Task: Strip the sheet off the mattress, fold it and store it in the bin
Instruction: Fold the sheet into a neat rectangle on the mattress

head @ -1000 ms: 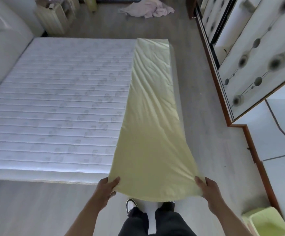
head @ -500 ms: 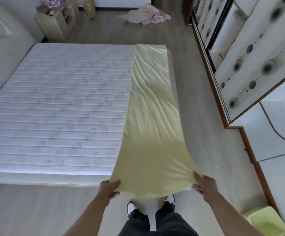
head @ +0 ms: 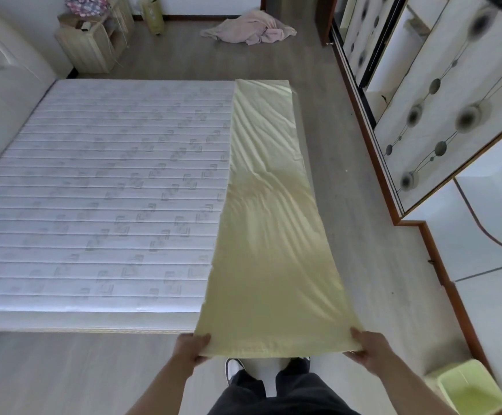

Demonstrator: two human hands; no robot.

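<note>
**Mid-fold: the sheet is a long strip, ready to be shortened**

You are in the folding step. The pale yellow sheet (head: 269, 223) is already off most of the mattress (head: 103, 187) and folded into a long narrow strip that lies along the mattress's right-hand edge, running from the far corner to the near one. Its near end overhangs the near edge of the mattress and is held up off the floor between your hands.

Your left hand (head: 190, 348) pinches the strip's near left corner, thumb on top and fingers curled under the cloth. Your right hand (head: 366, 345) grips the near right corner the same way, fingers wrapped under the hem. The hem between them looks taut and level, with your shoes just below it.

The quilted top of the mattress is bare to the left of the strip, so stripping looks finished; only folding and storing remain. The light green bin (head: 468, 390) stands on the floor to the right of the mattress's near corner, just beside your right foot.

The next move likely calls for carrying this near end toward the far end of the strip, keeping both corners square so the edges meet. Watch the creases in the middle of the strip; they may bunch if one hand leads.
</note>
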